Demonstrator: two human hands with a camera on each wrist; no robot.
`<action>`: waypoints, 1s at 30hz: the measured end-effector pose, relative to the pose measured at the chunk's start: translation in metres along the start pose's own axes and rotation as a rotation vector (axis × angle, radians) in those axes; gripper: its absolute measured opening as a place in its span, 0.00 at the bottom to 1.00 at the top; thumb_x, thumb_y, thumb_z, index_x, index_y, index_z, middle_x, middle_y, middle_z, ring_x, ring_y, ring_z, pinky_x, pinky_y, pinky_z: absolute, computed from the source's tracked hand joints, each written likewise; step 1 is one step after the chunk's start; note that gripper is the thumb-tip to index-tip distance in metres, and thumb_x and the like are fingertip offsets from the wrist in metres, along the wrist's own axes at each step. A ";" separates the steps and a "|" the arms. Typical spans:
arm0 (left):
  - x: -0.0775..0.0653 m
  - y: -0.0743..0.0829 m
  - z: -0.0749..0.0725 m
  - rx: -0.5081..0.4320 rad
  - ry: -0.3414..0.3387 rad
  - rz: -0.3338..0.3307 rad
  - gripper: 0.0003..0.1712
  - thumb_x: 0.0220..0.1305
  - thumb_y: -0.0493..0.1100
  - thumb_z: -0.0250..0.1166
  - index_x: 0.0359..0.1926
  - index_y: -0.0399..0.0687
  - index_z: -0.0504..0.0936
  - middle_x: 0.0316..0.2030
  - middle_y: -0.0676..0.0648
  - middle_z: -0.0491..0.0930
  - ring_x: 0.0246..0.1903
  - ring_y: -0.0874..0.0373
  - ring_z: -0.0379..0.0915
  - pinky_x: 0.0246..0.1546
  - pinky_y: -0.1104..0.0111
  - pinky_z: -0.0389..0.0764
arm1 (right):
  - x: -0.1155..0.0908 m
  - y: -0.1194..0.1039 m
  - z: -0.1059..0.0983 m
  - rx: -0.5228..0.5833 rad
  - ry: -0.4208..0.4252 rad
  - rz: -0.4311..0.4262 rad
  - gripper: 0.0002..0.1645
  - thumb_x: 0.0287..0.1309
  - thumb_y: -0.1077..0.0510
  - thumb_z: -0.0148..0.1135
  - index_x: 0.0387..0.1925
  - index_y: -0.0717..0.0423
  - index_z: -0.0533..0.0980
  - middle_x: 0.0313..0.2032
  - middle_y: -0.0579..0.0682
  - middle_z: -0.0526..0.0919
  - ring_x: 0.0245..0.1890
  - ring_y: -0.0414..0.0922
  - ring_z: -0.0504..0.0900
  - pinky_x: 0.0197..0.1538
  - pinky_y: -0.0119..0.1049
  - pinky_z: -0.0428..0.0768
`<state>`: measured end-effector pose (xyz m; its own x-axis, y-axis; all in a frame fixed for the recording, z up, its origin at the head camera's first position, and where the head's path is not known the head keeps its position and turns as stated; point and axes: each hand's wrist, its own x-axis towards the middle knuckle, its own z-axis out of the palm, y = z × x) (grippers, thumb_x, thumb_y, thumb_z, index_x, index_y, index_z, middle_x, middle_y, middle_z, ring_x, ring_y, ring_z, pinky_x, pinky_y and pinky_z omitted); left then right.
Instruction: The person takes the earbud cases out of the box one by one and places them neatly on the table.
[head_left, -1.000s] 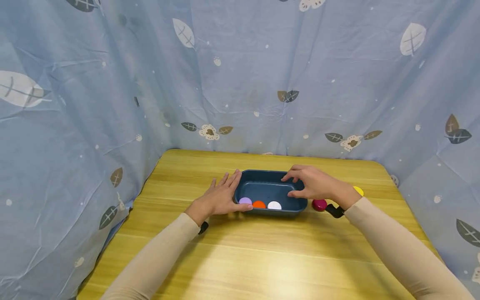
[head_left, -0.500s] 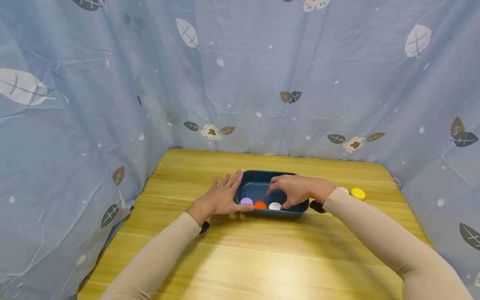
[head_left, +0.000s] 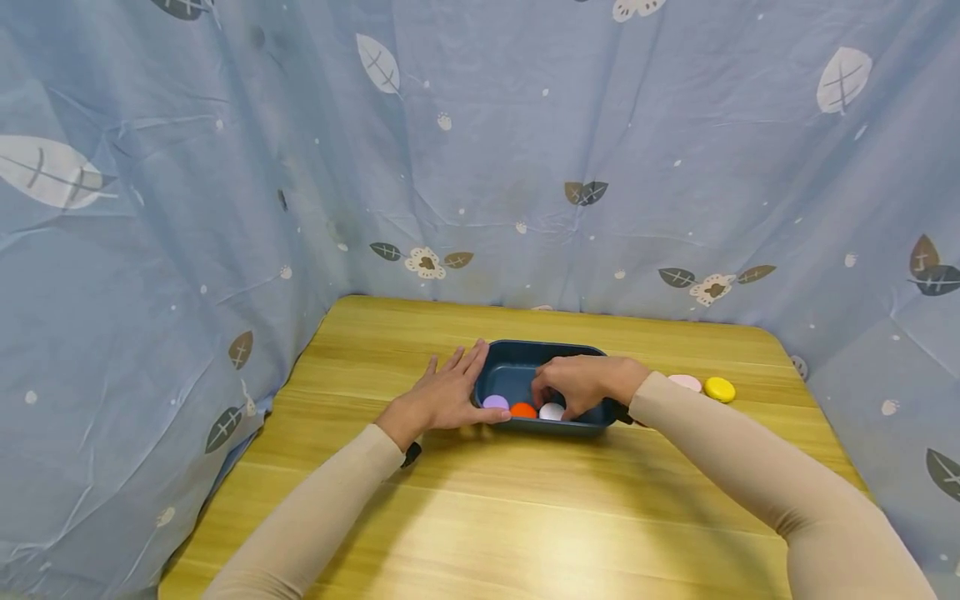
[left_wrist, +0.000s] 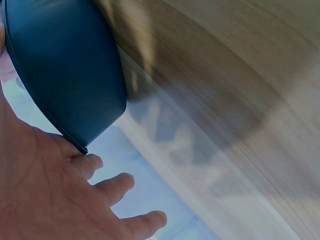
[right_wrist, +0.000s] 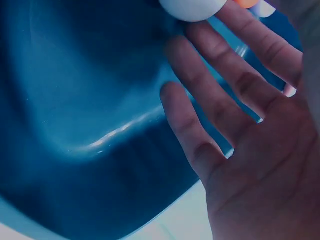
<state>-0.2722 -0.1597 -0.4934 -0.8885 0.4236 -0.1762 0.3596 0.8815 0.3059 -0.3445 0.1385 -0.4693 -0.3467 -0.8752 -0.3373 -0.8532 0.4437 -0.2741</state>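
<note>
A dark blue rectangular box [head_left: 517, 382] stands on the wooden table. Along its near side lie a purple disc [head_left: 496, 402], an orange disc [head_left: 523, 410] and a white disc [head_left: 551, 412]. My left hand [head_left: 442, 398] rests on the box's left end, fingers straight and spread, thumb over the near rim. In the left wrist view its fingers touch the box's outer wall [left_wrist: 70, 65]. My right hand [head_left: 581, 382] reaches inside the box, fingers and thumb on either side of the white disc, pinching it. In the right wrist view the fingertips meet the white disc [right_wrist: 194, 6]; the thumb is hidden.
A pink disc [head_left: 685, 382] and a yellow disc [head_left: 720, 389] lie on the table [head_left: 525, 508] right of the box, beyond my right sleeve. A blue patterned curtain [head_left: 495, 150] hangs behind the table and along both sides.
My right hand has moved left and down into the box, and its fingers have closed in around the white disc. The magenta disc has become hidden behind the right wrist. The left hand stays put.
</note>
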 end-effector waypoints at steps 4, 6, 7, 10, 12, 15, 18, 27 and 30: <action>0.001 0.001 0.000 0.007 0.008 0.002 0.80 0.69 0.92 0.61 0.98 0.56 0.33 0.98 0.51 0.34 0.97 0.38 0.39 0.93 0.25 0.41 | -0.001 -0.004 -0.002 0.047 -0.007 0.030 0.18 0.66 0.58 0.88 0.53 0.48 0.89 0.44 0.43 0.90 0.41 0.40 0.86 0.53 0.35 0.89; 0.001 0.002 0.001 0.007 0.007 0.001 0.80 0.69 0.92 0.61 0.98 0.55 0.34 0.98 0.51 0.34 0.97 0.38 0.38 0.93 0.25 0.41 | -0.003 -0.004 -0.002 0.059 0.010 0.033 0.18 0.65 0.58 0.88 0.53 0.49 0.89 0.44 0.43 0.91 0.41 0.40 0.87 0.51 0.33 0.88; 0.001 0.002 0.000 0.007 0.005 0.000 0.80 0.69 0.92 0.61 0.98 0.56 0.33 0.98 0.51 0.33 0.97 0.39 0.38 0.93 0.26 0.40 | -0.005 -0.003 -0.002 0.065 0.020 0.038 0.18 0.65 0.58 0.88 0.53 0.48 0.89 0.45 0.43 0.91 0.42 0.40 0.87 0.51 0.33 0.88; 0.001 0.003 0.001 0.002 0.001 -0.003 0.80 0.69 0.92 0.61 0.98 0.56 0.33 0.98 0.52 0.33 0.97 0.39 0.37 0.93 0.25 0.40 | -0.011 -0.001 -0.002 0.085 0.056 0.060 0.19 0.66 0.58 0.88 0.55 0.48 0.89 0.48 0.44 0.90 0.43 0.41 0.87 0.51 0.33 0.88; 0.001 0.003 0.001 -0.001 -0.002 -0.007 0.80 0.68 0.92 0.61 0.98 0.56 0.33 0.98 0.52 0.33 0.97 0.40 0.37 0.93 0.26 0.39 | -0.016 0.001 -0.002 0.098 0.084 0.083 0.20 0.67 0.57 0.87 0.56 0.47 0.88 0.50 0.44 0.89 0.45 0.41 0.86 0.52 0.34 0.88; -0.001 0.003 0.001 -0.007 -0.005 -0.014 0.80 0.68 0.93 0.61 0.98 0.56 0.33 0.98 0.52 0.32 0.98 0.40 0.36 0.93 0.26 0.38 | -0.025 0.002 -0.003 0.120 0.138 0.098 0.20 0.68 0.57 0.86 0.58 0.46 0.87 0.52 0.44 0.88 0.47 0.41 0.86 0.55 0.36 0.88; -0.001 0.003 0.001 -0.015 -0.007 -0.014 0.80 0.68 0.92 0.61 0.98 0.57 0.32 0.98 0.52 0.32 0.98 0.40 0.36 0.93 0.26 0.38 | -0.037 0.002 -0.003 0.144 0.199 0.103 0.20 0.69 0.56 0.85 0.58 0.47 0.87 0.54 0.45 0.87 0.48 0.42 0.86 0.56 0.38 0.88; -0.001 0.001 0.003 -0.021 0.017 -0.001 0.80 0.69 0.91 0.63 0.98 0.55 0.34 0.98 0.50 0.34 0.97 0.39 0.38 0.92 0.23 0.39 | -0.079 0.010 0.005 0.222 0.365 0.154 0.22 0.69 0.54 0.83 0.60 0.52 0.86 0.54 0.48 0.87 0.49 0.43 0.87 0.60 0.51 0.92; 0.000 0.001 0.004 -0.021 0.023 0.005 0.80 0.69 0.91 0.63 0.98 0.55 0.34 0.98 0.50 0.35 0.97 0.39 0.39 0.91 0.23 0.40 | -0.096 0.015 0.011 0.259 0.411 0.182 0.21 0.69 0.55 0.83 0.59 0.52 0.86 0.54 0.48 0.87 0.49 0.41 0.88 0.62 0.57 0.92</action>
<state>-0.2709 -0.1576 -0.4971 -0.8932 0.4227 -0.1534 0.3581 0.8750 0.3259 -0.3197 0.2309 -0.4507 -0.6493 -0.7599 -0.0327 -0.6585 0.5831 -0.4758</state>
